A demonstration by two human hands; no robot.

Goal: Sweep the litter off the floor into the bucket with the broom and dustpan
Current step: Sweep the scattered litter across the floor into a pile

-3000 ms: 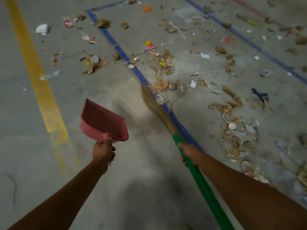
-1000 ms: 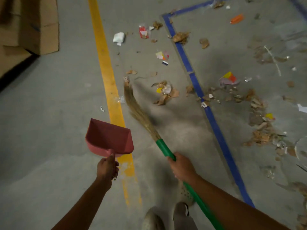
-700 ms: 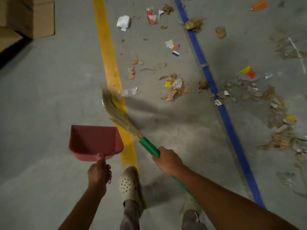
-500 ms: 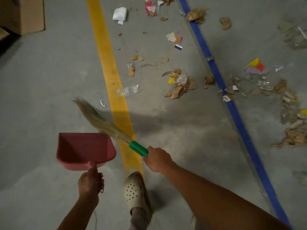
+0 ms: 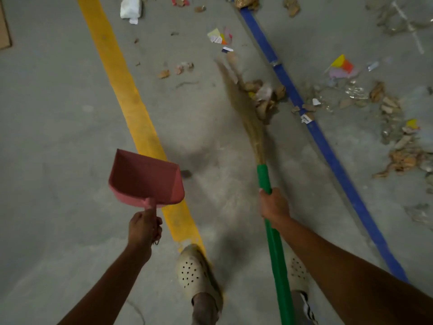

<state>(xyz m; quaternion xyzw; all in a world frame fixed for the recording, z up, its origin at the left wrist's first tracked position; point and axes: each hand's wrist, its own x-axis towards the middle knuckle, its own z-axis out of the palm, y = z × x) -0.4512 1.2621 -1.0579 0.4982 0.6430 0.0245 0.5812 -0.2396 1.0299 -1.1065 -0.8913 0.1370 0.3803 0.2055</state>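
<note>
Right hand (image 5: 274,205) is wrapped closed round the green broom (image 5: 277,254) handle. The shaft runs straight ahead, its bristles meeting the litter pile (image 5: 264,97) just left of the floor's blue line (image 5: 328,151). Left hand (image 5: 144,227) grips the dustpan (image 5: 145,177) by its handle, well apart leftward at the yellow line (image 5: 131,99). Bucket not in view.

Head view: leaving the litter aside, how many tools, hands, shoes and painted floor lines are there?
Tools: 2 (dustpan, broom)
Hands: 2 (left hand, right hand)
Shoes: 2 (left shoe, right shoe)
Floor lines: 2 (yellow line, blue line)
Total: 8
</note>
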